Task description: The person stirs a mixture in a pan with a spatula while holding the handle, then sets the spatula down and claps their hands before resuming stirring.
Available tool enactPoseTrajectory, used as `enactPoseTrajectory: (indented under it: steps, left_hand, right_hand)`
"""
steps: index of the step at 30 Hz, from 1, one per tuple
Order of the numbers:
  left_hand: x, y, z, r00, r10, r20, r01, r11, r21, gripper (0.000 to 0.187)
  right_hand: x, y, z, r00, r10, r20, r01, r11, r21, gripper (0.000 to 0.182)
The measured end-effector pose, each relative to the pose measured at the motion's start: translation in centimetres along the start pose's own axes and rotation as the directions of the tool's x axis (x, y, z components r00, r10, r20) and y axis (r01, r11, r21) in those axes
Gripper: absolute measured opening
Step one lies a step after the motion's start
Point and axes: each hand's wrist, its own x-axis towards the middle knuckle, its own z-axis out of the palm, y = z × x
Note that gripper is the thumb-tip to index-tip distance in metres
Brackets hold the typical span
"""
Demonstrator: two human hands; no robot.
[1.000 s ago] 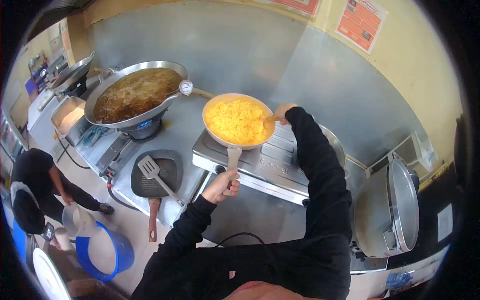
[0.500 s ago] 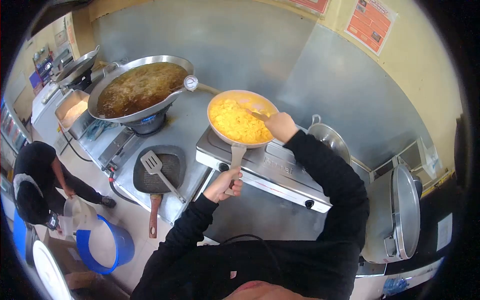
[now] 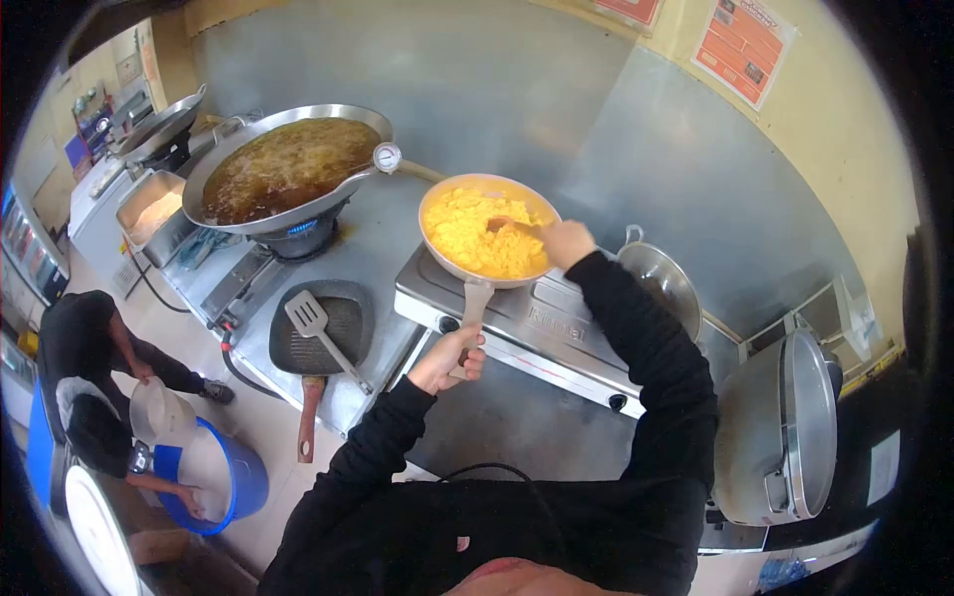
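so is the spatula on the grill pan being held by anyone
No, the spatula lies loose on the grill pan, clear of both hands.

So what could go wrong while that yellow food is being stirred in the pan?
The pan is steadied only by the left hand on its handle, so a hard push from the right hand could tip it or spill the yellow food. The big wok of hot oil sits close by, over a lit flame; splashes could burn.

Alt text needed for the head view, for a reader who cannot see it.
A person's left hand grips the handle of a pan of yellow scrambled egg on a stove, while the right hand stirs with a utensil. A wok of oil sits to the left.
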Motion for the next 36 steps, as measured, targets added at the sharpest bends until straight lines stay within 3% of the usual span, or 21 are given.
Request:
enactPoseTrajectory:
  steps: [1,4,7,9,12,15,17,18,21,23,24,27,29,30,36]
  left_hand:
    - [-0.2,0.1,0.2,1.0,0.007,-0.013,-0.007,1.0,0.004,0.022]
    - [-0.1,0.1,0.1,1.0,-0.002,0.011,0.002,1.0,-0.015,0.022]
    - [-0.2,0.2,0.3,1.0,-0.01,-0.002,0.01,1.0,-0.027,0.023]
    - [0.1,0.1,-0.2,0.999,-0.007,0.035,0.007,1.0,-0.016,0.023]
    - [0.0,0.0,0.0,1.0,-0.014,0.026,0.014,1.0,-0.009,0.023]
    - [-0.2,-0.2,0.2,1.0,0.001,-0.005,-0.001,1.0,0.005,0.022]
    - [0.0,0.0,0.1,1.0,0.007,-0.003,-0.007,1.0,0.004,0.021]
    - [0.2,0.0,-0.1,1.0,0.004,0.005,-0.004,1.0,-0.005,0.021]
    - [0.2,-0.1,-0.2,1.0,-0.004,0.026,0.004,1.0,-0.024,0.021]
    - [0.3,-0.2,-0.4,0.999,0.0,0.042,0.002,1.0,-0.028,0.021]
    - [0.3,0.0,-0.3,0.999,0.005,0.046,-0.004,1.0,-0.027,0.021]
    - [0.3,-0.2,-0.2,0.999,-0.005,0.048,0.006,1.0,-0.028,0.02]
    - [0.6,-0.3,-0.4,0.999,-0.013,0.043,0.015,0.999,-0.046,0.02]
    - [0.4,-0.3,-0.2,0.999,-0.007,0.033,0.008,0.999,-0.041,0.019]
    - [0.7,-0.3,-0.4,0.998,0.0,0.057,0.003,0.998,-0.055,0.019]
  right_hand:
    - [0.8,0.7,-2.0,0.973,0.024,0.231,0.017,0.985,-0.171,0.022]
    - [0.1,0.0,-6.7,0.975,0.031,0.219,0.032,0.96,-0.279,0.033]
    - [-3.3,-4.0,-8.4,0.984,-0.028,0.177,0.073,0.964,-0.255,0.04]
    - [-4.7,-7.0,-7.2,0.977,0.025,0.213,0.011,0.986,-0.169,0.047]
    - [-3.5,-6.6,-1.5,0.995,0.021,0.101,-0.005,0.988,-0.156,0.03]
    - [-0.2,-2.9,-0.7,0.993,0.056,0.107,-0.043,0.992,-0.121,0.026]
    - [1.1,-0.6,-2.5,0.98,-0.005,0.198,0.049,0.974,-0.222,0.022]
    - [1.3,-0.9,-4.4,0.965,0.118,0.233,-0.054,0.963,-0.265,0.021]
    - [-0.9,-3.5,-9.5,0.952,0.095,0.291,0.005,0.946,-0.325,0.022]
    - [-3.4,-6.2,-10.0,0.973,0.001,0.23,0.058,0.966,-0.25,0.024]
    - [-4.2,-6.7,-8.2,0.992,-0.042,0.118,0.062,0.984,-0.166,0.026]
    - [-3.3,-6.0,-1.5,0.998,0.067,0.014,-0.063,0.981,-0.181,0.024]
    - [-1.4,-2.3,1.8,0.999,0.031,0.008,-0.028,0.972,-0.234,0.019]
    - [0.0,-1.0,1.7,0.982,0.166,0.085,-0.142,0.96,-0.24,0.015]
    - [0.4,-4.0,-9.5,0.986,0.042,0.161,-0.004,0.973,-0.231,0.012]
